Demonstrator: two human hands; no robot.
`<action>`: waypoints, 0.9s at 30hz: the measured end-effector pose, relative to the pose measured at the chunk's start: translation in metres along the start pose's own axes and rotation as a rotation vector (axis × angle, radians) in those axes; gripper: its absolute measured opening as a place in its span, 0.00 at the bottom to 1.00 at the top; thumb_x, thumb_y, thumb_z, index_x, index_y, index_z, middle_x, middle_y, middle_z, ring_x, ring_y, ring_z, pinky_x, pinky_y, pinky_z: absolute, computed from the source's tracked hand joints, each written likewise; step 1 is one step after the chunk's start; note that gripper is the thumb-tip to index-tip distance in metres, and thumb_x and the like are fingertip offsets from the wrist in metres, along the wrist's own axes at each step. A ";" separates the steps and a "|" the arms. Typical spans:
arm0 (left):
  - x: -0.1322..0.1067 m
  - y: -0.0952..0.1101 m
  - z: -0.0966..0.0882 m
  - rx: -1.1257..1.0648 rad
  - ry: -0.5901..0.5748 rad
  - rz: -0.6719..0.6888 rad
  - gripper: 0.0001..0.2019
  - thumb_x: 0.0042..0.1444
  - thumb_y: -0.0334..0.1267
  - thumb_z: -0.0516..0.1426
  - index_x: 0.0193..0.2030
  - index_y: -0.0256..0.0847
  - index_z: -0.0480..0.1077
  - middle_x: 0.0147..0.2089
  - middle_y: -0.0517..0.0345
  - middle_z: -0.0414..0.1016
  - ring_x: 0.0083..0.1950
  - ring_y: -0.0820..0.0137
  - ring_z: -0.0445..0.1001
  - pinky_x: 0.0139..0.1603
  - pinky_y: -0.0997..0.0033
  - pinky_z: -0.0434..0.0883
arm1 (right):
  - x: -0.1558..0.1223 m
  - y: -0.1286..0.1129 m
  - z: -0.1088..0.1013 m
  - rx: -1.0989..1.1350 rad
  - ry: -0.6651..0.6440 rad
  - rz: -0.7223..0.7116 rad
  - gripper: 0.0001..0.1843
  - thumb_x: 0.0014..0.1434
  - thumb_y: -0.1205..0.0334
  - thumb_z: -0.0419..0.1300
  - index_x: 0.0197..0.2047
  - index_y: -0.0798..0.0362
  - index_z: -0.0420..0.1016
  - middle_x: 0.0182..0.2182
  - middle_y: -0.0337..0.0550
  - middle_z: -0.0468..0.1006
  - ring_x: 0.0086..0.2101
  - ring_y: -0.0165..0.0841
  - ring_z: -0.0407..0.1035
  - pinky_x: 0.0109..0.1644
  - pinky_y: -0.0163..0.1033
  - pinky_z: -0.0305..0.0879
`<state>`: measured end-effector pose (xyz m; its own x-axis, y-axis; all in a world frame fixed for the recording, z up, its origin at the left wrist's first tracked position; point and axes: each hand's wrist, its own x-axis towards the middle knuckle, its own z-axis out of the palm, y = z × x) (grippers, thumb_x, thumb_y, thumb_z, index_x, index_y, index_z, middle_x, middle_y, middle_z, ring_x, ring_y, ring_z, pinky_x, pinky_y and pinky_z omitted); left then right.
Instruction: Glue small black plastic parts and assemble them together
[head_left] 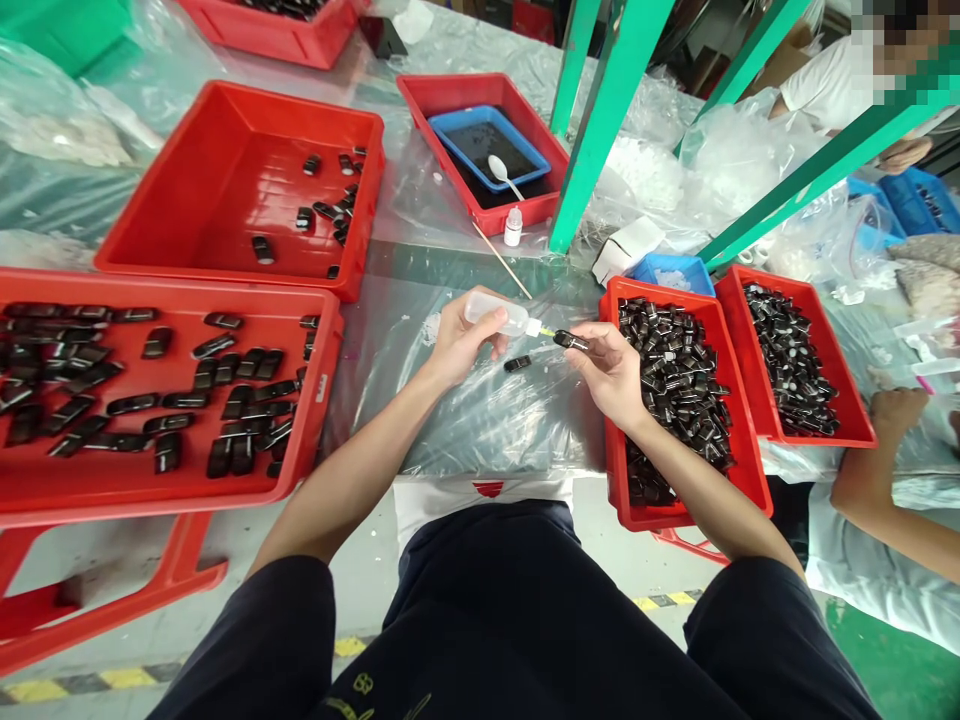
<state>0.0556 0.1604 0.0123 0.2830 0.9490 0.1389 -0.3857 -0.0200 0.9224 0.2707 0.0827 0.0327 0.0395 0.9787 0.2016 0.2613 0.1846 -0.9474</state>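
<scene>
My left hand point(459, 343) is closed round a small clear squeeze bottle point(501, 314), lying sideways with its nozzle pointing right. My right hand point(611, 370) pinches a small black part point(571, 341) right at the nozzle tip. Another black part point(517, 364) lies on the plastic-covered table just below the two hands. Beside my right hand a red bin point(619, 470) is heaped with the same black parts.
A second full red bin point(855, 400) stands further right. At left a red tray point(315, 400) holds laid-out parts, and behind it a red bin point(225, 160) holds a few. A red tray with a blue dish point(450, 125) and spoon sits behind. Green posts point(592, 130) rise there. Another person's arm point(885, 500) rests at right.
</scene>
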 end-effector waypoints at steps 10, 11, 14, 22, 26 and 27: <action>0.000 0.000 -0.002 0.026 0.005 -0.013 0.26 0.47 0.63 0.73 0.35 0.42 0.75 0.25 0.58 0.74 0.19 0.74 0.67 0.17 0.73 0.61 | 0.000 0.002 -0.001 0.011 -0.004 0.002 0.20 0.63 0.42 0.71 0.49 0.47 0.77 0.41 0.44 0.79 0.35 0.34 0.70 0.33 0.40 0.68; 0.000 0.000 -0.002 0.032 0.005 -0.011 0.26 0.47 0.63 0.73 0.35 0.42 0.75 0.24 0.59 0.74 0.19 0.74 0.67 0.17 0.73 0.60 | 0.000 0.002 -0.001 0.017 -0.003 0.000 0.20 0.63 0.43 0.71 0.49 0.47 0.77 0.41 0.44 0.79 0.34 0.34 0.70 0.33 0.40 0.69; 0.000 0.000 -0.002 0.028 0.006 -0.005 0.26 0.47 0.63 0.73 0.35 0.42 0.76 0.24 0.60 0.74 0.19 0.74 0.66 0.17 0.73 0.60 | 0.000 0.002 -0.001 0.020 0.005 -0.001 0.20 0.62 0.42 0.71 0.49 0.46 0.77 0.41 0.44 0.79 0.33 0.34 0.69 0.33 0.40 0.68; -0.001 0.000 -0.002 0.035 0.003 0.011 0.25 0.48 0.62 0.73 0.34 0.42 0.75 0.24 0.60 0.73 0.19 0.75 0.67 0.17 0.73 0.59 | -0.002 0.002 0.001 0.024 0.012 0.012 0.21 0.61 0.42 0.72 0.49 0.47 0.78 0.40 0.44 0.80 0.33 0.34 0.69 0.33 0.40 0.69; 0.001 0.000 0.001 -0.039 0.040 0.014 0.26 0.45 0.61 0.74 0.34 0.41 0.75 0.25 0.60 0.75 0.18 0.75 0.67 0.16 0.74 0.58 | 0.003 0.002 -0.007 -0.015 0.036 -0.025 0.21 0.62 0.42 0.72 0.49 0.47 0.78 0.40 0.43 0.79 0.33 0.34 0.69 0.35 0.40 0.70; 0.001 0.000 0.002 -0.067 0.067 0.023 0.26 0.45 0.61 0.74 0.34 0.41 0.75 0.26 0.60 0.75 0.18 0.75 0.67 0.15 0.74 0.58 | 0.006 0.001 -0.011 -0.035 0.054 -0.043 0.21 0.62 0.43 0.72 0.49 0.47 0.78 0.41 0.43 0.79 0.33 0.33 0.69 0.35 0.40 0.70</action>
<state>0.0573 0.1613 0.0135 0.2149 0.9675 0.1337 -0.4500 -0.0234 0.8927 0.2816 0.0875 0.0352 0.0794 0.9635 0.2558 0.2974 0.2221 -0.9286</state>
